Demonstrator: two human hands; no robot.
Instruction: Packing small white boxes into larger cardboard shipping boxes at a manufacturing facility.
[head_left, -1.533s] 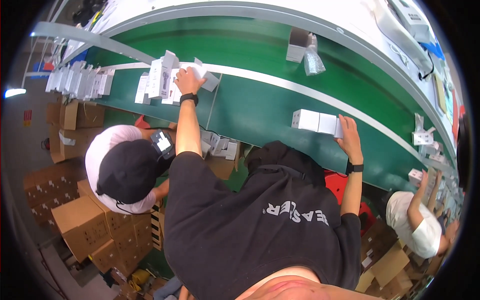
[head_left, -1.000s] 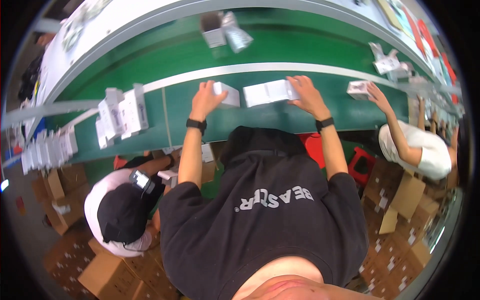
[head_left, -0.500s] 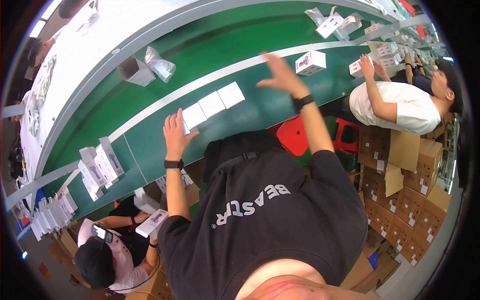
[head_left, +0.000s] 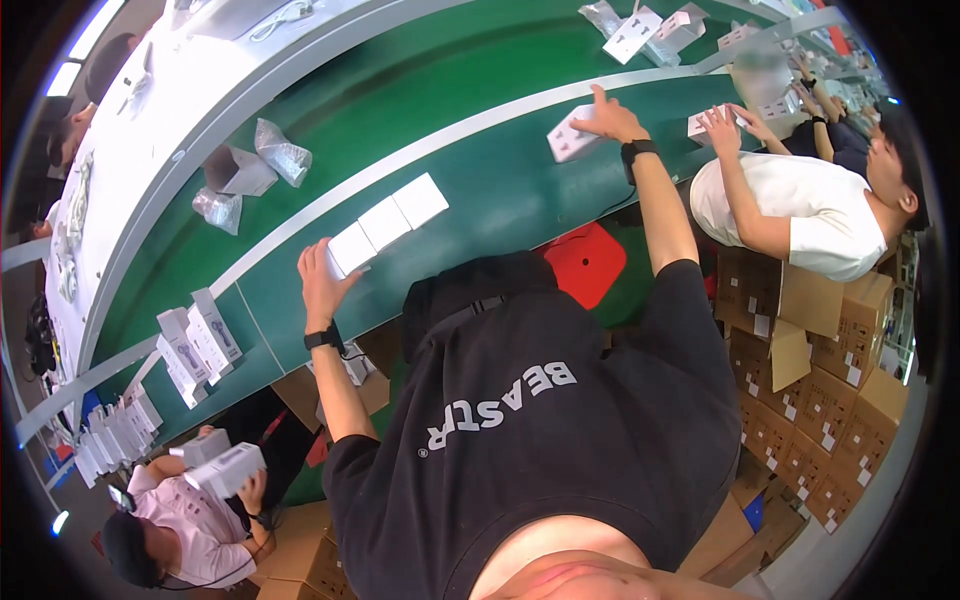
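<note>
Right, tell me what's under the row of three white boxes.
The green work surface shows around the row of three white boxes, with the left hand at one end; whatever lies directly beneath is covered.

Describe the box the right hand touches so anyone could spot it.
Find the green bench, then the wearer's right hand. The white box it touches shows dark printed marks, unlike the plain-topped row of three boxes by the left hand.

Light bright, fairly even across both hands. White box tops (head_left: 380, 225) beside the left hand (head_left: 322, 285) nearly washed out. Shade below the bench (head_left: 500, 190), bodyward of the grip. Glaring panels (head_left: 63, 79) far beyond the left hand. Past the right hand (head_left: 612, 120), a smeared patch (head_left: 760, 75). Bench edges bow; dark vignette outermost.
</note>
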